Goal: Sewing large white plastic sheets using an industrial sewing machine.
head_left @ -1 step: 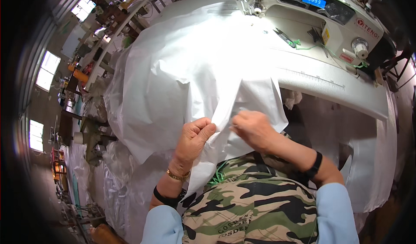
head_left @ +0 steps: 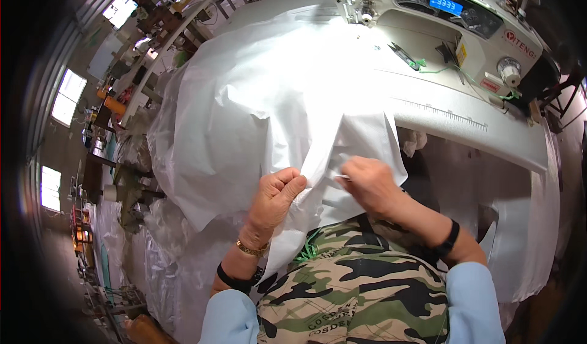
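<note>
A large white sheet of thin, smooth material (head_left: 208,154) drapes over the sewing table and hangs down to my lap. My left hand (head_left: 278,197) is closed, pinching a folded edge of this sheet between thumb and fingers. To its right, my right hand (head_left: 370,185) hovers just over the sheet with its fingers curled together. Those fingertips are slightly blurred, and what they hold, if anything, I cannot make out. Beyond both hands stands a white sewing machine (head_left: 391,23), its needle area lit brightly above the far part of the sheet.
Thread snips (head_left: 403,56) lie on the machine bed beside green thread (head_left: 437,70). A ruler scale (head_left: 440,111) runs along the table's front edge. Green threads (head_left: 307,246) hang by my camouflage apron (head_left: 361,283). More crumpled translucent sheeting (head_left: 165,234) lies at the left.
My right hand has shifted a little to the right, away from my left hand. The left hand keeps its grip on the sheet in nearly the same place.
</note>
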Tool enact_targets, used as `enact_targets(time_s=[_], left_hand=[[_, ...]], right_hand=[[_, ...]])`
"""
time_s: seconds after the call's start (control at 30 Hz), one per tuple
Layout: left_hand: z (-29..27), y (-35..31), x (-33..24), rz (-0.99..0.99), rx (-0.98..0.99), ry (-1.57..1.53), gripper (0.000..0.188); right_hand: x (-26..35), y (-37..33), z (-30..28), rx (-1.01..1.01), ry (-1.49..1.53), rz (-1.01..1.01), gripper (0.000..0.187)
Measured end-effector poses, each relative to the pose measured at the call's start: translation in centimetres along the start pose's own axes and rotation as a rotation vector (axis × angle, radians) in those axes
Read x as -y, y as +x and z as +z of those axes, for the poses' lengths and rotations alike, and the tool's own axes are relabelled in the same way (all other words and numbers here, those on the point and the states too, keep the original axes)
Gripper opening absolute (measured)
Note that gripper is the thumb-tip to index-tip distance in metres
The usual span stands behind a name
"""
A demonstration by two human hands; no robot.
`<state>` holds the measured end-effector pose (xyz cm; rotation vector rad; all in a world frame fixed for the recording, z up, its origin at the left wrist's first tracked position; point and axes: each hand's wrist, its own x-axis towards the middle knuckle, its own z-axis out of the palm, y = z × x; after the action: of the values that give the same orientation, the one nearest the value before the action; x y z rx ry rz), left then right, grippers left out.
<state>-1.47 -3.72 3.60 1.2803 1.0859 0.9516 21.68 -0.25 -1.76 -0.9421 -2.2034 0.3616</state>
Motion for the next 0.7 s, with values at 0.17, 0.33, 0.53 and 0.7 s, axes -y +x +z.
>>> enact_targets(time_s=[0.17, 0.33, 0.53, 0.7], left_hand=[[1.1, -0.4, 0.1, 0.049, -0.031, 0.198, 0.023], [1.7, -0.5, -0.5, 0.099, 0.0, 0.272, 0.022], [2.2, -0.7, -1.4, 0.13, -0.05, 0.346, 0.015], [2.9, -0.7, -2.1, 0.287, -0.028, 0.511, 0.012]], right_hand=[[0.1, -5.2, -4.9, 0.215, -0.294, 0.242, 0.025], [-0.9, -7.8, -5.8, 0.415, -0.332, 0.451, 0.028], [-1.0, -7.0, -5.8, 0.433, -0.097, 0.234, 0.022], [2.7, -3.6, -6.3, 0.262, 0.17, -0.055, 0.022]])
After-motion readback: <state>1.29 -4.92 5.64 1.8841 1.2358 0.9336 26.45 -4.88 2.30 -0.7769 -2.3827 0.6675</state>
